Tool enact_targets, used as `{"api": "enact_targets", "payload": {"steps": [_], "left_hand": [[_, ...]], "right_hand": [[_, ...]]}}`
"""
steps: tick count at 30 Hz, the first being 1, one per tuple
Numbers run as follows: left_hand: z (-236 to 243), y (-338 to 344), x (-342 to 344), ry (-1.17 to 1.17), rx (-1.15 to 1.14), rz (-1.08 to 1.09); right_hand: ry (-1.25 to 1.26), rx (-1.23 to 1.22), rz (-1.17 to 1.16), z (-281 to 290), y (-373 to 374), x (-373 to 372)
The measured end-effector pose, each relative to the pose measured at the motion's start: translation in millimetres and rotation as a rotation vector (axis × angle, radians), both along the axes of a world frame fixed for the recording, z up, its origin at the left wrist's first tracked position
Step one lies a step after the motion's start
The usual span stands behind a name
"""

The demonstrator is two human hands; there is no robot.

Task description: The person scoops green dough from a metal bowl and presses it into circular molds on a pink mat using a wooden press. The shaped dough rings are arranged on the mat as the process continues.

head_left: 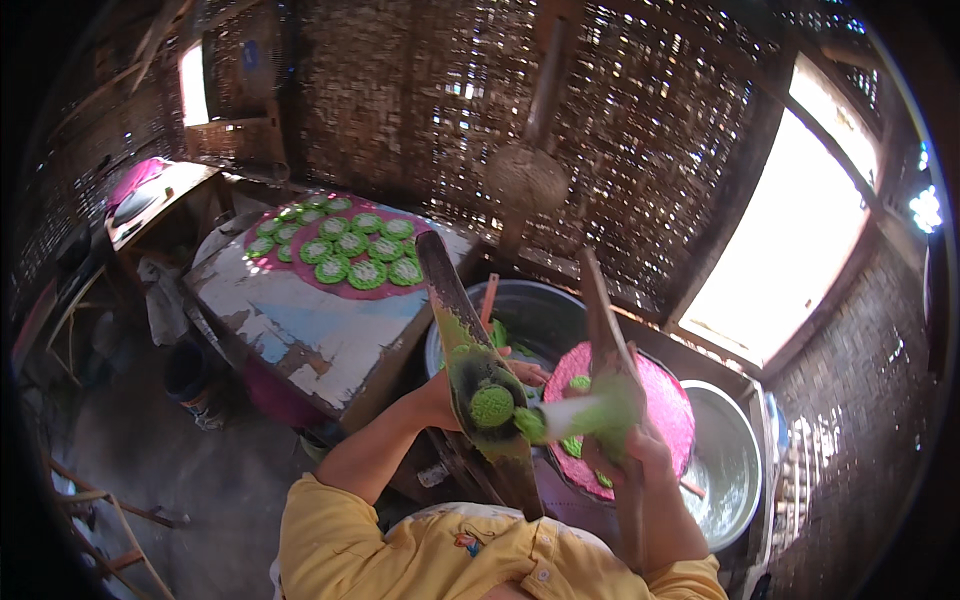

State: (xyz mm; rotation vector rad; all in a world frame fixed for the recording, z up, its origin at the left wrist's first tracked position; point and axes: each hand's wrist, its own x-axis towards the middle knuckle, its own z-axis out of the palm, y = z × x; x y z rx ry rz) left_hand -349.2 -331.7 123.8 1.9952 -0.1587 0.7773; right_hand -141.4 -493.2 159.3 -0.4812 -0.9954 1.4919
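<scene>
An upright, green-smeared dark wooden press board (461,327) holds a round green patty (491,406) in a dark recess. My left hand (525,372) reaches behind this board, fingers extended past its right side. My right hand (645,455) grips a second, hinged-looking wooden board (610,310), bearing a white cylinder (568,418) with green paste, blurred by motion, beside the patty. Behind it a pink round mat (665,395) carries green pieces, partly hidden.
A peeling table (260,340) at left holds many green lacy rounds (350,243) on pink sheets. A large metal basin (530,305) stands behind the press, a pale basin (725,480) at right, a dark bucket (188,375) on the floor. Woven walls and a bright opening (760,240) surround them.
</scene>
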Motion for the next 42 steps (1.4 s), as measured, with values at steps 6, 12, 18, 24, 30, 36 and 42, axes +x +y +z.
{"api": "enact_targets", "payload": {"steps": [6, 12, 18, 24, 30, 36, 42], "left_hand": [[-1.5, -11.2, 42.7, 0.398, 0.526, 0.536], [-11.0, -8.5, 85.6, 0.197, 0.591, 0.552], [-54.3, -7.2, 135.6, 0.085, 0.478, 0.463], [-100.4, 1.2, 193.2, 0.116, 0.357, 0.333], [-92.8, 38.9, 248.5, 0.006, -0.021, 0.071], [-17.7, 121.7, 318.0, -0.21, -0.946, -1.271], [-5.0, 122.6, 398.9, -0.535, -0.915, -1.406]], "right_hand": [[-0.672, 0.234, -0.437, 14.9, -3.6, 31.3], [-1.434, 0.617, -0.657, 6.7, -14.4, 55.1], [-1.398, 0.631, -0.773, -29.7, -12.7, 71.1], [-1.315, 0.21, -0.637, -45.1, -11.2, 106.7], [-0.115, -0.393, 0.035, -67.2, 2.1, 166.0], [0.165, -0.456, 0.339, -116.2, -0.7, 210.8], [0.165, -0.424, 0.35, -131.4, 17.6, 264.8]]}}
